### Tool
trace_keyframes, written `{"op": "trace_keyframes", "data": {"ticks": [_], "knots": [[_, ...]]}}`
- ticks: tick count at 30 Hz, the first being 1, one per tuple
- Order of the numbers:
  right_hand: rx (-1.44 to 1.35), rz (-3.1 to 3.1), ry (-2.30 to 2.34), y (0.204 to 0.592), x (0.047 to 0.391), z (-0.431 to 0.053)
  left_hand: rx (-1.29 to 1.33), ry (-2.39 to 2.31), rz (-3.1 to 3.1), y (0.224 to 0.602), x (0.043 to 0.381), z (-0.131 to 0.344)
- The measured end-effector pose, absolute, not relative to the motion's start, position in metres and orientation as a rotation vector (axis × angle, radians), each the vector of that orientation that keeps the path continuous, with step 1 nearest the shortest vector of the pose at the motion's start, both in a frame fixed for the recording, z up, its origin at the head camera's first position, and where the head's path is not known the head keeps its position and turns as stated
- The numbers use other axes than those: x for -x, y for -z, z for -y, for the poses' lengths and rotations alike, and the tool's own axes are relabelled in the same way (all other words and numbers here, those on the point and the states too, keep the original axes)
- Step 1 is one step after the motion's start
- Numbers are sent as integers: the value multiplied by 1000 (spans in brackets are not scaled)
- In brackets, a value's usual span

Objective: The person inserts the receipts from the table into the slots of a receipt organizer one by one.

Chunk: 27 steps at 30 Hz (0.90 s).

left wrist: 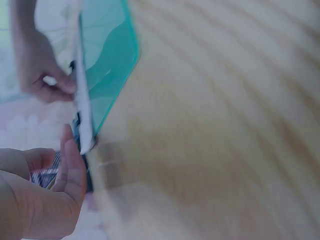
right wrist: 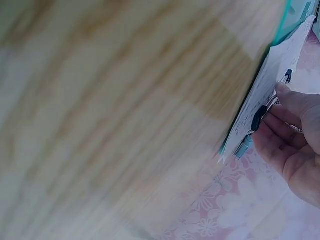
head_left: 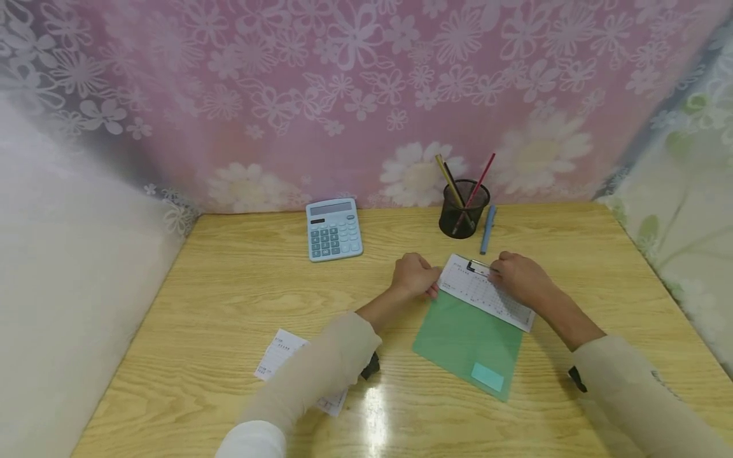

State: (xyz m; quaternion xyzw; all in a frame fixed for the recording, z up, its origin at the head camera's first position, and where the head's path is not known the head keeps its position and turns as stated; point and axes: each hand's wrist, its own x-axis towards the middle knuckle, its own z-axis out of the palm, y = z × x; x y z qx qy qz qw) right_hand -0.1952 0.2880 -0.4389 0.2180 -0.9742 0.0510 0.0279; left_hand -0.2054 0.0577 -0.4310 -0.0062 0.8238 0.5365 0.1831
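A translucent green clipboard (head_left: pixel 446 331) lies tilted on the table, with a printed paper form (head_left: pixel 472 287) across its upper part. At the top edge, over the form, is a metal clip (head_left: pixel 476 266) with black ends. My right hand (head_left: pixel 520 278) pinches this clip between thumb and fingers, seen closely in the right wrist view. At the form's left edge rests my left hand (head_left: pixel 413 275); its fingers (left wrist: pixel 74 172) are extended beside the clipboard's corner in the left wrist view, the thumb apart from them. A pale blue label (head_left: pixel 488 376) shows near the clipboard's bottom.
Another printed form (head_left: pixel 282 350) lies partly hidden under my left forearm. A blue calculator (head_left: pixel 335 230) stands at the back. Behind the clipboard are a black mesh pen cup (head_left: pixel 465 216) with pencils and a blue pen (head_left: pixel 488 230). A floral curtain (head_left: pixel 366 102) hangs beyond the table's back edge.
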Motion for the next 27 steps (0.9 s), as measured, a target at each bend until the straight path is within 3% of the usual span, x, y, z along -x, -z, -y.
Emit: {"op": "trace_keyframes", "data": {"ticks": [11,21,27], "knots": [[-663,3028,-202,437,195,-289,-223,-1374,-2448,397,199,49],[-658,3055,-198,439,197,-289,62,-1215,-2605,399,170,156],[-649,3061,-186,437,196,-288,97,-1138,-2581,410,149,200]]}}
